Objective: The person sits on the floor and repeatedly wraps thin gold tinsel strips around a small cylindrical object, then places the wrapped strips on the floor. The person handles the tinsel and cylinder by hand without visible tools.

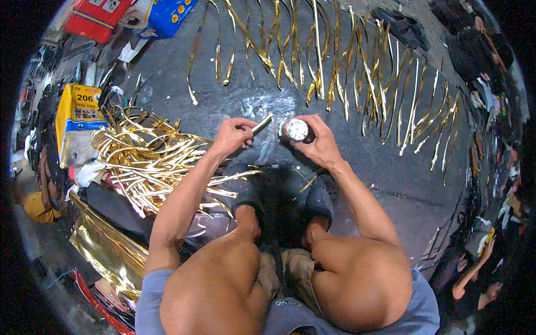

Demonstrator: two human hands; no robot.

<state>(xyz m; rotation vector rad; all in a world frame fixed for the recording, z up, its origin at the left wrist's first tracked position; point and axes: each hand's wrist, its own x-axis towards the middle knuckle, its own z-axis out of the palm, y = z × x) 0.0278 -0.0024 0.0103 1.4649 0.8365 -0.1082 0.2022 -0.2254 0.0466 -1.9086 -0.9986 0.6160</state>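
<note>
Between the thumb and fingers of my left hand (237, 135) is a short gold strip (262, 123), its free end pointing up and right. My right hand (319, 144) is wrapped around a dark cylindrical object (297, 130) with a round, whitish, mottled end facing up; its exact kind is unclear. Both hands are above a whitish, smeared patch (268, 106) on the dark work surface (223, 106). Left of my left forearm lies a tangled heap of shiny gold strips (156, 162). Beyond my hands, many gold strips (346, 61) are spread in a long row.
A yellow and blue tin (84, 114) stands beside the heap. Red (95, 19) and blue (170, 17) containers are at the far left. A gold sheet (106, 245) lies near my left side. Dark sandals (399, 28) are at the far right. Another person's arm (474, 268) shows at right.
</note>
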